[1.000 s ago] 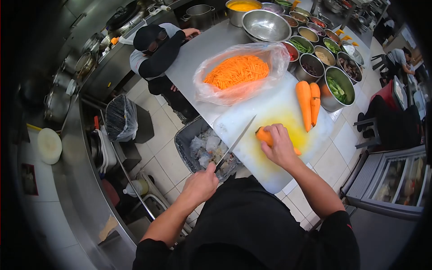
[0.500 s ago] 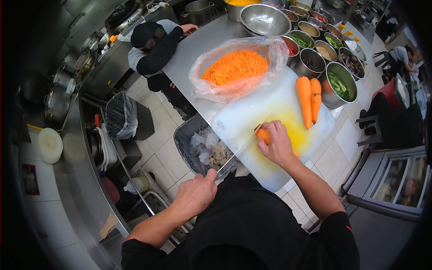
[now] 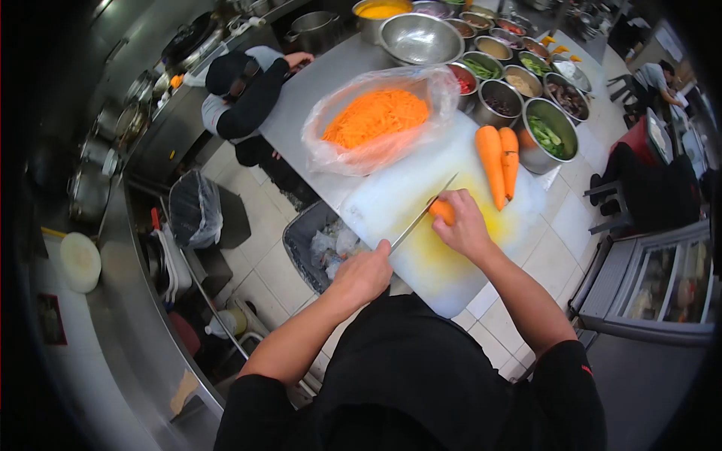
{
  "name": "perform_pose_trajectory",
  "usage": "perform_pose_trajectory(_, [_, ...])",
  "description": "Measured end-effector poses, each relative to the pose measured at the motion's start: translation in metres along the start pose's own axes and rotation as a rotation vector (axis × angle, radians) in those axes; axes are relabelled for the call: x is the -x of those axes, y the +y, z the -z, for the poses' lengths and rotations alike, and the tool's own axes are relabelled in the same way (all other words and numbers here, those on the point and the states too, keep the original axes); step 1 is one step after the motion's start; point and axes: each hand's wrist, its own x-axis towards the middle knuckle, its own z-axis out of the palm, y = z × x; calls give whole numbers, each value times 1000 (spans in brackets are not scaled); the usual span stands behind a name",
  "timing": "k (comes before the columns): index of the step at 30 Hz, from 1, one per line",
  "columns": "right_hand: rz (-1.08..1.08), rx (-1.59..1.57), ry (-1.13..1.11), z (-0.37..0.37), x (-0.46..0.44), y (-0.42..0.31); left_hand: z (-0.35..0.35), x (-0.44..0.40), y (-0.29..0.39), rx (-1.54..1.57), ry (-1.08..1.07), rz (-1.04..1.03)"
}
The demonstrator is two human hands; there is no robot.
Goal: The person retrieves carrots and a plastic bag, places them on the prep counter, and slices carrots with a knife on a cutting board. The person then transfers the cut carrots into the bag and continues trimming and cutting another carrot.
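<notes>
My left hand (image 3: pixel 364 275) is closed around the handle of a long knife (image 3: pixel 411 228). The blade runs up and to the right, alongside the cut end of a carrot (image 3: pixel 442 211), with its tip beyond the carrot over the board. My right hand (image 3: pixel 465 224) grips that carrot from above, fingers curled over it, so much of it is hidden. Beneath both lies a white cutting board (image 3: pixel 387 197), stained yellow around the carrot. Two whole carrots (image 3: pixel 491 167) lie side by side on its far right part.
A plastic bag (image 3: pixel 331 150) of shredded carrot (image 3: pixel 376 119) sits beyond the board. Steel bowls and pots (image 3: pixel 421 39) of ingredients crowd the far right. A lined bin (image 3: pixel 298 252) stands below the table's left edge. A co-worker (image 3: pixel 244 90) leans at the table's far left.
My left hand has moved up and right, bringing the knife further across the carrot so its tip now passes beyond it. My right hand keeps its grip. The whole view has shifted slightly.
</notes>
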Motion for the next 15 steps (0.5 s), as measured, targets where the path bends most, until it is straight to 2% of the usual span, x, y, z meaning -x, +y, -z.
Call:
perform_pose_trajectory(3, [70, -39, -53, -8, 4, 2, 18, 24, 17, -2, -78, 31])
perform_pose_trajectory(5, [70, -113, -58, -17, 7, -2, 5, 18, 3, -86, -115, 66])
perform_pose_trajectory(6, [64, -94, -5, -23, 9, 4, -1, 4, 6, -90, -152, 173])
perform_pose_trajectory(7, [129, -185, -42, -18, 7, 4, -2, -7, 19, -93, -103, 168])
perform_pose_trajectory(9, [41, -43, -69, -20, 7, -4, -3, -36, 21, -54, -52, 113])
perform_pose_trajectory(10, [-13, 6, -123, -17, 8, -12, 15, -24, 50, 53, -79, 147])
perform_pose_trajectory(11, [6, 6, -108, -20, 9, -11, -12, -70, -9, -28, -2, 17])
perform_pose_trajectory(14, [14, 41, -45, -15, 16, -19, 14, -48, 34, 22, 24, 98])
perform_pose_trajectory(15, [10, 56, -29, -8, 19, -21, 11, -57, 35, -52, 120, 12])
